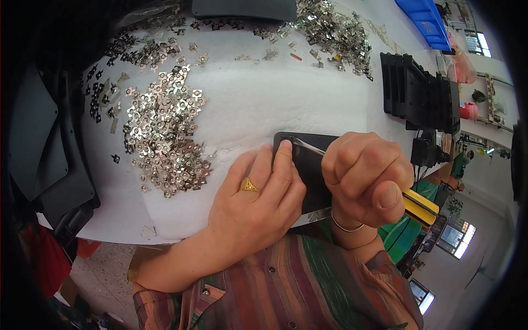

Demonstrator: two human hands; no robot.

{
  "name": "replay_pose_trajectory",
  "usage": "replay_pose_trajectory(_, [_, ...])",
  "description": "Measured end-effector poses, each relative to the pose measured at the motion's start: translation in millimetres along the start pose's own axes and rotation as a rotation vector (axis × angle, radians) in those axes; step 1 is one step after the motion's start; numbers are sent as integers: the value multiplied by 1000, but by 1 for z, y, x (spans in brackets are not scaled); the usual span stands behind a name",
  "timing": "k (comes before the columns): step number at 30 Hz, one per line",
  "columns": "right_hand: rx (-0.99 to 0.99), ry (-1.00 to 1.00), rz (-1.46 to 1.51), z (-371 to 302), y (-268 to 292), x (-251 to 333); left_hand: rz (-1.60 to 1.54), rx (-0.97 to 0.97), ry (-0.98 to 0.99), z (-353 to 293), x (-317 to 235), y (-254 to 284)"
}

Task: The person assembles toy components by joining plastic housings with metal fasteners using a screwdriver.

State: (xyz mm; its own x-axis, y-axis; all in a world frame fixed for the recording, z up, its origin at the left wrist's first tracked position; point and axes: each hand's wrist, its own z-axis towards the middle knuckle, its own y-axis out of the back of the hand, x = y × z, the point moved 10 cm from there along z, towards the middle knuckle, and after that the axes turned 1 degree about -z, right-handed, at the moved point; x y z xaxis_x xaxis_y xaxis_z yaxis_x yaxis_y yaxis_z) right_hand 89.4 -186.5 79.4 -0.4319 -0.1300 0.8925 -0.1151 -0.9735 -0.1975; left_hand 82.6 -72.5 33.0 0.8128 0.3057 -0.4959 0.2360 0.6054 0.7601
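At nine o'clock, by the left rim, large dark panels [36, 132] lean together, and some red cloth [47, 258] shows below them at eight. Between nine and ten, small dark metal pieces [96, 102] lie scattered on the white table [286, 104], and just right of them spreads a broad heap of silver metal pieces [165, 126], many with a round centre. A dark, flat-edged object [242, 8] sits at twelve o'clock, cut off by the upper edge.

The left hand [258, 192] is just below the centre, towards six, with a gold ring [249, 185] on one finger. Its fingers are bent and close together, one fingertip pressed to the upper left corner of a black plate [311, 179]; whether they pinch anything there I cannot tell. That plate lies between three and four o'clock, close to the centre, partly under both hands.

At one o'clock, beyond it, is another heap of metal pieces [335, 33]. The right hand [368, 176], at three o'clock, is a tight fist round a yellow-and-black-handled tool [421, 208]; the thin metal shaft slants out towards ten, its end beside the left fingertip at the plate's corner. Farther right, ribbed black parts [418, 91] stand at two o'clock, and a blue bin [423, 25] is between one and two
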Motion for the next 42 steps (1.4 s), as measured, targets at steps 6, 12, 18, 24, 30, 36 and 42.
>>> replay_pose_trajectory(6, [-24,-12,-52,-1,-5,-4,13,-7,-9,0,-3,0])
replay_pose_trajectory(12, [-53,15,-116,1,0,-9,14,-26,-38,1,-7,2])
replay_pose_trajectory(18, [176,71,-365,16,-19,-7,32,25,0,-1,-10,0])
replay_pose_trajectory(24, [23,2,42,8,-5,-10,37,-102,4,-5,-11,1])
replay_pose_trajectory(30, [-12,2,20,7,-4,-15,16,-92,0,-5,-9,2])
replay_pose_trajectory(36, [-20,37,-62,7,-4,-15,14,-75,3,-5,-8,0])
replay_pose_trajectory(42, [-69,-11,-120,9,2,-25,27,-59,-10,-4,-10,0])
